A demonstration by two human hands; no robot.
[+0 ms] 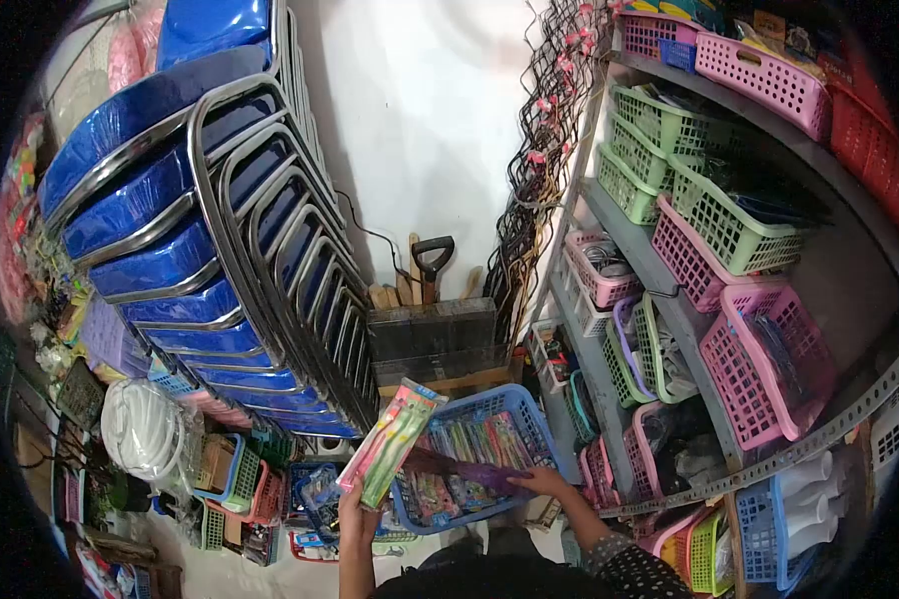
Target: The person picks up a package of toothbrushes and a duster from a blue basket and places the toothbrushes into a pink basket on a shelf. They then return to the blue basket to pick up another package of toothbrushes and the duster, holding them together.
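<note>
Upright in my left hand (360, 514) is a flat clear pack (390, 439) with long green and pink pieces on a printed card; my fingers close on its lower end. My right hand (543, 483) pinches the end of a thin purple strip (484, 473), which stretches leftward across the blue basket (541, 424). What the strip is made of, I cannot tell. Rows of colourful slim packs (479, 439) lie inside the basket, below and between my hands. The pack in my left hand overlaps the basket's left side in this view.
Stacked blue chairs (160, 260) with metal frames tower on the left. Shelves (704, 364) at right carry pink and green baskets (759, 364). A dark box (430, 334) with tool handles stands against the wall. More small baskets (235, 479) and a coiled white hose (145, 424) sit lower left.
</note>
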